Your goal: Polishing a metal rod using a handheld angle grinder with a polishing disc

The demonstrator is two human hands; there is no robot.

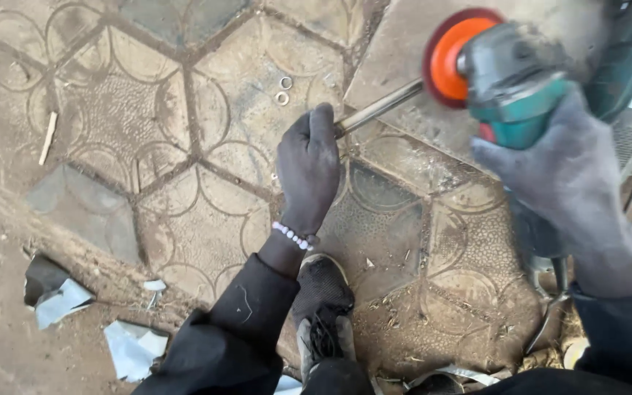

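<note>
Outdoors, perhaps: dusty hexagonal paving tiles (206, 212).

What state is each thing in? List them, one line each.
Left hand: closed around the metal rod.
Metal rod: held, far end at the disc.
Right hand: gripping the grinder.
Angle grinder: held above the paving, orange disc at the rod.
Two washers: lying loose on the paving.

Outdoor metalworking yard: dusty hexagonal patterned paving slabs (184, 146), teal angle grinder with orange disc (506, 80), torn grey sheet-metal scraps (133, 347), loose steel washers (283, 91).
</note>
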